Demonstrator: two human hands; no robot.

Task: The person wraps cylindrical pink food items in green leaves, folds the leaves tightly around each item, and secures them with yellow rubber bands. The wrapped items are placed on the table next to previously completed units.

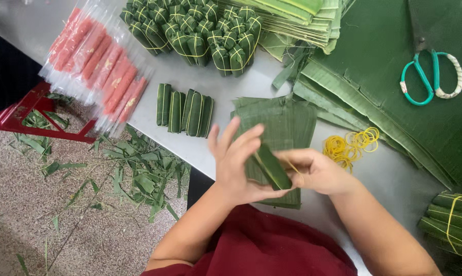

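Hands low and central over the table (215, 148): left hand (238, 163) with fingers spread upward, thumb and palm pressed to a leaf roll (273, 168); right hand (315, 171) closed on the roll's other side, a yellow band stretched thin from its fingers. Roll tilted, held between both hands just above a stack of cut leaf squares (284, 122). Just right of that stack, a loose heap of yellow rubber bands (349, 144). At the near right edge, tied rolls in a bundle (450, 220). Left of the squares, four finished rolls (185, 110) lying side by side, each banded. Further left along the table edge, pink sausages in clear packets (100, 66). At the far edge, a dense pile of banded rolls (195, 30) beside folded leaves (297, 18). To the far right, broad leaf sheets (384, 76) with teal-handled scissors (430, 76) on top. Below the table on the left, leaf scraps (134, 174) strewn over the floor and a red stool (26, 112).
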